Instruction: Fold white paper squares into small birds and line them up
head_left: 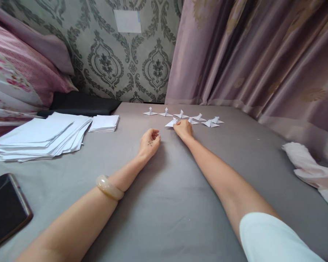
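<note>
A grey cloth [158,211] spreads beneath everything, with a curtain [235,54] behind at the right. At the left lie a pile [38,134] of white paper, a phone [8,207] and a smaller stack [104,123]. The left hand [149,142] rests half-curled, nothing visible in it. Just beyond and to its right, the right hand [183,129] pinches a folded paper bird [170,123], near other birds [166,113] on the cloth. The held bird looks very light, crisp yet easily crushed; a gentle pinch on its thick central folds should suit better than the thin wings. No container is visible.
</note>
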{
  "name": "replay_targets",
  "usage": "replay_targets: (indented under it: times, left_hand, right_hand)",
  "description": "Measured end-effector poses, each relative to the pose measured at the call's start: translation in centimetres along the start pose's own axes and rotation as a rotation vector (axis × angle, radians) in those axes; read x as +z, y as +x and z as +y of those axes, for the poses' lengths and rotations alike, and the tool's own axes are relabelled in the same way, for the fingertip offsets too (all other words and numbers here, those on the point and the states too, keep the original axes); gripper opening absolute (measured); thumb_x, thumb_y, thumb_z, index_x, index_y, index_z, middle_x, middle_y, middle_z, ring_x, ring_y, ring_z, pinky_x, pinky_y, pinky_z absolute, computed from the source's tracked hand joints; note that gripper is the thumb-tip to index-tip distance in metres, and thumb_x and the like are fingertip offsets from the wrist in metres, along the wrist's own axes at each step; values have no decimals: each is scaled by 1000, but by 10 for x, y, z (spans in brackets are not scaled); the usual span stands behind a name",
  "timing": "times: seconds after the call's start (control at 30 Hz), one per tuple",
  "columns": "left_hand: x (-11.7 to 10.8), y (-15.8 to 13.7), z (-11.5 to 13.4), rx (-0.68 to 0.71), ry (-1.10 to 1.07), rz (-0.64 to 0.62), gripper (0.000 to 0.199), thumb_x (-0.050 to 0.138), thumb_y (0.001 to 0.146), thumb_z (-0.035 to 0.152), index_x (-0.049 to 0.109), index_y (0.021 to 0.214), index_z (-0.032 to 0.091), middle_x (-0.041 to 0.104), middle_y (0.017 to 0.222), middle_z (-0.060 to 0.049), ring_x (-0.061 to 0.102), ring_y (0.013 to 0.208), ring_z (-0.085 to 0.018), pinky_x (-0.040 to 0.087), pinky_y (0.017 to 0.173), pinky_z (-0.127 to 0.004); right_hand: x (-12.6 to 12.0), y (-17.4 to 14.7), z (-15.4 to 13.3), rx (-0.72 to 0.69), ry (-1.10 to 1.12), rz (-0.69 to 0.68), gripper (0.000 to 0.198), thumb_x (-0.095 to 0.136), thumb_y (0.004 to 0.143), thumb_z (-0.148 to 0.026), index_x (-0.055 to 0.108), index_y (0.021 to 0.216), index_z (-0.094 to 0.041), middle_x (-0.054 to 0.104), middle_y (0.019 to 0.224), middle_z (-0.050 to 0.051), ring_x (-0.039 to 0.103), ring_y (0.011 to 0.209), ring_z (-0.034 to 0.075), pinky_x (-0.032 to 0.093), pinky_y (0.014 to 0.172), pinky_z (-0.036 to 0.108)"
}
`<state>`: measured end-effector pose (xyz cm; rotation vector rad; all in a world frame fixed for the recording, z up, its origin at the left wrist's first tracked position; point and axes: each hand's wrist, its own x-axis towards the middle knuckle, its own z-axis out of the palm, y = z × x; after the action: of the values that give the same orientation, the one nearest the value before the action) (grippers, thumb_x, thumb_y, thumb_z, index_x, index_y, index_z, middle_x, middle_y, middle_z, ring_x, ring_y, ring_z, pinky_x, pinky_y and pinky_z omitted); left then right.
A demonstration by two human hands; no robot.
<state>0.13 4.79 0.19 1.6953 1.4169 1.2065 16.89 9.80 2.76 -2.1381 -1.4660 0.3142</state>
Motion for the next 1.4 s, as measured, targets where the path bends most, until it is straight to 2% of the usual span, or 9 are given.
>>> replay_targets:
  times: [0.27, 0.57, 0.7, 0.87, 0.97, 1.07, 1.2, 1.27, 1.4]
  left_hand:
    - [4, -1, 1, -17, -42, -2, 23, 52, 77, 14, 63, 98, 13, 67, 85, -5, 60, 74, -15, 49, 73, -29]
    - [7, -1, 1, -7, -15, -30, 22, 52, 79, 16, 65, 97, 12, 68, 83, -5, 59, 73, -15, 47, 71, -27]
    - [7, 2, -3, -19, -7, -35, 24, 53, 79, 17, 66, 98, 12, 69, 85, -6, 60, 75, -15, 47, 73, -28]
    - [5, 3, -6, -28, 9, -52, 24, 53, 78, 19, 67, 96, 13, 70, 88, -6, 61, 78, -16, 48, 75, -28]
    - [3, 2, -3, -55, 43, -75, 26, 53, 78, 21, 68, 96, 12, 70, 86, -6, 61, 78, -16, 48, 75, -28]
    - [0, 2, -2, -67, 67, -93, 28, 52, 77, 24, 68, 96, 11, 69, 81, -6, 62, 75, -17, 48, 74, -28]
    - [-3, 5, -9, -63, 92, -70, 30, 52, 76, 27, 70, 94, 11, 68, 75, -5, 62, 72, -18, 48, 71, -29]
    - [-5, 6, -12, -63, 112, -48, 31, 51, 75, 29, 70, 93, 12, 68, 76, -6, 62, 73, -18, 48, 71, -29]
    - [-11, 7, -14, -52, 167, -13, 32, 49, 75, 29, 70, 93, 12, 70, 81, -7, 64, 78, -19, 49, 74, -29]
  right_hand:
    - [27, 28, -23, 152, -37, 86, 29, 50, 86, -20, 68, 107, -13, 68, 111, 18, 64, 104, 29, 49, 86, 38]
    - [37, 31, -25, 133, -78, 91, 28, 46, 89, -20, 68, 105, -13, 67, 113, 19, 64, 104, 28, 49, 85, 38]
    - [34, 26, -18, 57, -80, 46, 30, 48, 90, -25, 67, 108, -14, 66, 115, 18, 63, 106, 28, 48, 86, 37]
    - [15, 10, 9, -108, -89, -51, 25, 48, 87, -18, 69, 101, -17, 69, 111, 12, 62, 106, 22, 46, 87, 29]
    - [-4, -10, 30, -225, -102, -123, 20, 53, 85, -18, 70, 94, -18, 71, 101, 9, 64, 98, 20, 45, 85, 27]
    - [-20, -40, 48, -335, -114, -174, 19, 57, 84, -24, 69, 97, -19, 70, 98, 7, 63, 91, 19, 45, 82, 27]
    - [-28, -75, 61, -459, -115, -155, 26, 51, 89, -24, 65, 109, -18, 63, 116, 9, 59, 99, 17, 43, 89, 26]
    - [-26, -85, 64, -496, -118, -121, 30, 44, 92, -22, 64, 114, -17, 60, 119, 10, 55, 106, 19, 40, 95, 28]
    - [-23, -88, 66, -539, -120, -98, 31, 42, 93, -21, 64, 115, -15, 60, 116, 11, 53, 106, 21, 39, 96, 31]
